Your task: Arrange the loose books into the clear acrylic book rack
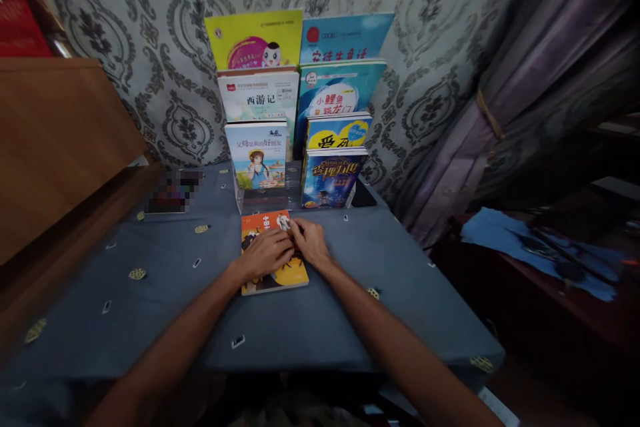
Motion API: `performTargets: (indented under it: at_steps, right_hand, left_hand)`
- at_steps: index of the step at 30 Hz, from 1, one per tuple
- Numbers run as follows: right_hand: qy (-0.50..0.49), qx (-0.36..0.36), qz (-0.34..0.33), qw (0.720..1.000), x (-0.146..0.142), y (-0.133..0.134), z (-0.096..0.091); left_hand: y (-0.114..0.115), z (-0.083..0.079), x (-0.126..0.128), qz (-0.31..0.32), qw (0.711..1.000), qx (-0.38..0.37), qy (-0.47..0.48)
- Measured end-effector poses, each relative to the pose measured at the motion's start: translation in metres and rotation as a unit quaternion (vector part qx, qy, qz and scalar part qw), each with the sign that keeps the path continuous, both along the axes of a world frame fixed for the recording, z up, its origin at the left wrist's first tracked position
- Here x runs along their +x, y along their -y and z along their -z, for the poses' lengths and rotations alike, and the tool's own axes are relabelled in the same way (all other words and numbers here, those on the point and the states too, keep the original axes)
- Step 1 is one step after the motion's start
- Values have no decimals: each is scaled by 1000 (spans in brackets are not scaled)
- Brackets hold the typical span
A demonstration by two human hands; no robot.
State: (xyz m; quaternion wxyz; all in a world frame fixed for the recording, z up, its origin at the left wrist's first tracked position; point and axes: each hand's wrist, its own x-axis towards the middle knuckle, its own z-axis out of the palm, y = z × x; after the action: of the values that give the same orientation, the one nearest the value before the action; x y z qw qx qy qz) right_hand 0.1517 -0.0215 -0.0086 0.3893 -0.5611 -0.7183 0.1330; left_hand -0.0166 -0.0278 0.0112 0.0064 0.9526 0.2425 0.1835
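An orange and yellow book lies flat on the table in front of me, its cover facing up. My left hand rests across the middle of the cover with its fingers stretched out to the right. At the book's upper right edge is my right hand, its fingers bent and closed on that edge. The fingertips of both hands come close together over the cover, hiding part of its picture.
Just behind the book, a clear stand holds several upright books in two columns, including a white one and a dark blue one. A dark flat object lies right of it. A wooden cabinet stands left; a curtain hangs right.
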Motion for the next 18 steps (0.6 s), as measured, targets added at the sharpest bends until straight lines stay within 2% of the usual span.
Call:
performTargets:
  at_steps: [6, 18]
  right_hand:
    - [7, -17, -12, 1000, 1, -1, -1]
    - [13, -22, -13, 1000, 1, -3, 0]
  left_hand:
    - [-1, 3, 1, 10, 999, 22, 40]
    - [0, 5, 3, -9, 999, 39, 36]
